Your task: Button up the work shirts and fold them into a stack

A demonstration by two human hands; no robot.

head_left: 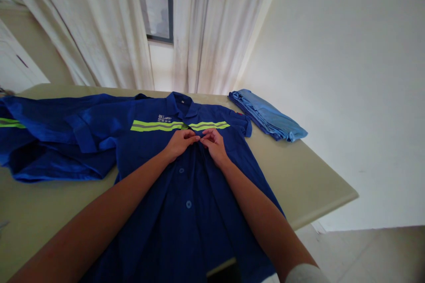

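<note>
Our forearms [106,212] span a blue work shirt [212,212].
Left hand [180,143] and right hand [215,145] pinch its placket [185,185], seemingly to steady it.

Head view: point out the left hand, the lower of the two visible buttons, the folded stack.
Left hand [181,143]: head view, on the back of the hand.
Lower button [189,204]: head view, on its centre.
Folded stack [268,114]: head view, on its light blue top.

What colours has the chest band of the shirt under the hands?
Chest band: yellow-green with grey centre stripe; head view.
</note>
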